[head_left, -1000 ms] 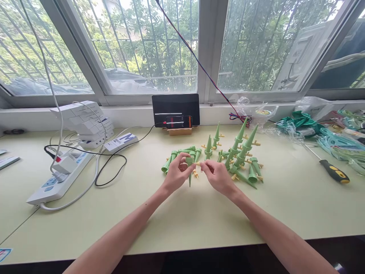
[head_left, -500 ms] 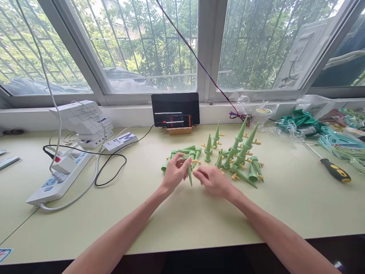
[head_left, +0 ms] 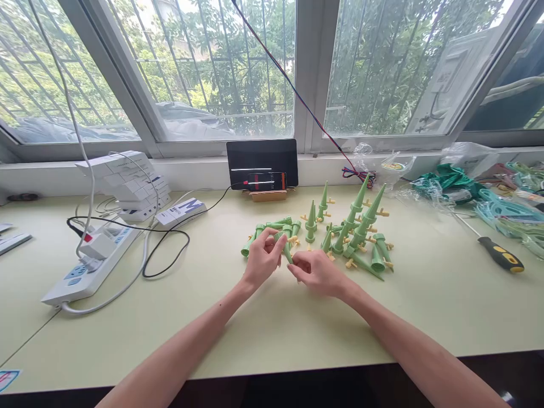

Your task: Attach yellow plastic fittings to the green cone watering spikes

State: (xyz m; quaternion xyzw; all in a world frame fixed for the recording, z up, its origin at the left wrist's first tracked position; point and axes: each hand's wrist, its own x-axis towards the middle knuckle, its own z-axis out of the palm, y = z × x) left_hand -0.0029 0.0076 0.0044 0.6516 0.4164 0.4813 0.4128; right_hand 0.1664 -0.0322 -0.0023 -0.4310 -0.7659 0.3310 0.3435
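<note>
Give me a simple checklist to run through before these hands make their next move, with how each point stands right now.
1. Left hand gripping a green spike: ok.
2. Right hand close to the spike's pointed end: ok.
3. Anything pinched in the right hand: cannot tell, its fingers hide that.
4. All other spikes standing upright: not ok, some lie on their sides.
5. Screwdriver clear of both hands: ok, far to the right.

Bright daylight comes through the windows [head_left: 225, 68].
</note>
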